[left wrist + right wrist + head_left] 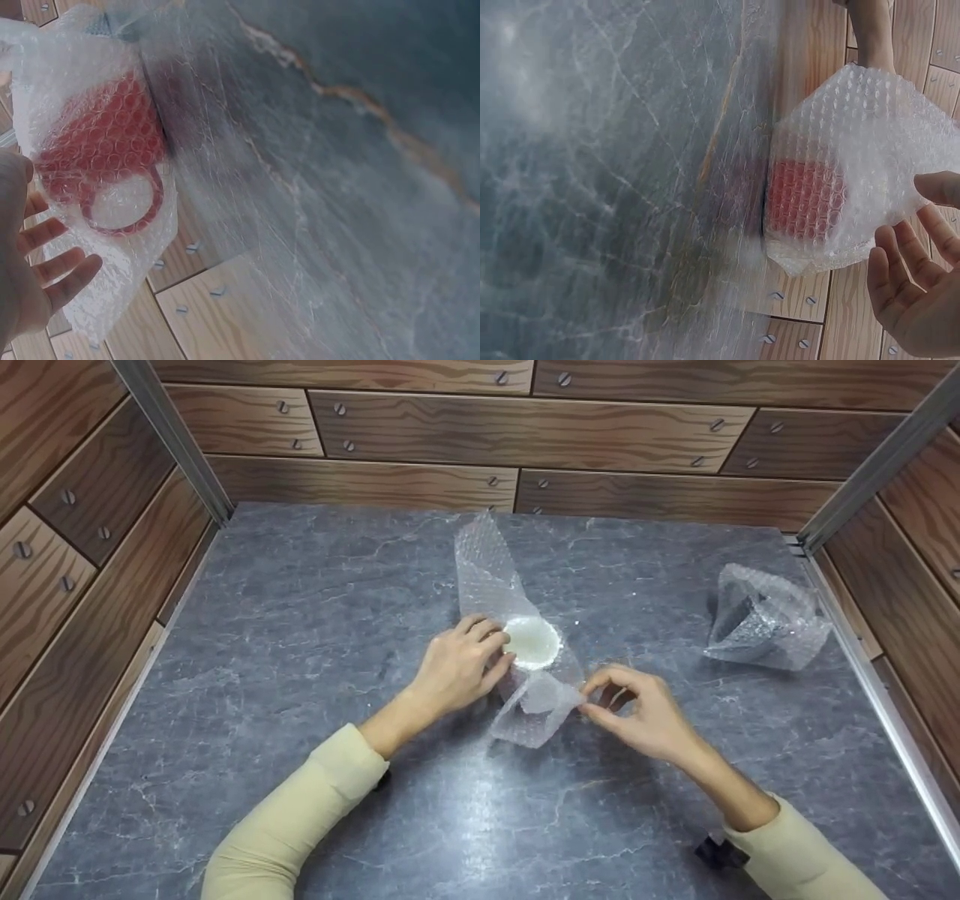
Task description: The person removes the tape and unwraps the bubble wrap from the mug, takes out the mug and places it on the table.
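Note:
A red mug (pixel 109 131) stands on a strip of bubble wrap (pixel 487 574); its pale round top (pixel 532 643) shows in the head view. Through the plastic, the handle (pixel 154 199) appears in the left wrist view. My left hand (pixel 463 664) rests against the mug's left side with its fingers spread loosely. Between thumb and index finger, my right hand (pixel 641 712) pinches a near corner of the wrap, right of the mug. That raised flap hangs in front of the mug and covers its side in the right wrist view.
Toward the right edge of the grey marbled table (pixel 315 607) lies another crumpled piece of bubble wrap (pixel 802 622) with a dark, partly hidden shape inside. Wood-patterned walls (pixel 420 427) and metal posts (pixel 176 435) border the table.

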The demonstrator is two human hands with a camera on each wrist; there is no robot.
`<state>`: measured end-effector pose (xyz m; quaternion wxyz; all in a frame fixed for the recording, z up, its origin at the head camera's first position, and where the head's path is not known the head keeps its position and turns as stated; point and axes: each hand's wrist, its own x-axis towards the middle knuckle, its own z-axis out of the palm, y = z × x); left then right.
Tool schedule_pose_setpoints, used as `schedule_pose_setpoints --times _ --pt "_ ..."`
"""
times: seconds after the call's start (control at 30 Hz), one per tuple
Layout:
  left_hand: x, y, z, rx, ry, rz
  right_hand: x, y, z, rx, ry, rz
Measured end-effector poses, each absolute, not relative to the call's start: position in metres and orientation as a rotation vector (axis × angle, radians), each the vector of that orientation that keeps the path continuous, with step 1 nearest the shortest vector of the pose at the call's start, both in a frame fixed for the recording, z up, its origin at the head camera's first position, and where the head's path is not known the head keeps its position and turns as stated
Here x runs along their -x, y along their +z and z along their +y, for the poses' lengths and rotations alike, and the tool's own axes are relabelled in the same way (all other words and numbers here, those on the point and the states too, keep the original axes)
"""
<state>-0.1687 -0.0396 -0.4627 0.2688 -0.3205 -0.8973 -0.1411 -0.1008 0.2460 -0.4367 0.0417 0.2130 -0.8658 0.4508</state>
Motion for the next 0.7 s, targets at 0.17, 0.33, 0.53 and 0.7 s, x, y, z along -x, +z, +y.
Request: schedule_pose_setpoints --times 0.17,0.33,0.53,0.7 --pt "0.169 -0.464 -0.040 0.874 -0.398 -2.397 0.096 -0.439 0.249 -0.689 1.376 -2.653" --pt "0.169 -0.463 -0.040 0.874 -0.392 -2.396 0.094 -0.442 0.253 -0.732 1.379 -2.642" --pt "0.168 -0.462 -0.040 0.880 -0.396 -2.408 0.091 -0.446 0.254 -0.735 1.397 -2.628" --pt "0.168 -0.462 -0.040 0.876 -0.392 -2.418 0.087 -0.450 0.251 -0.722 1.380 -2.639"
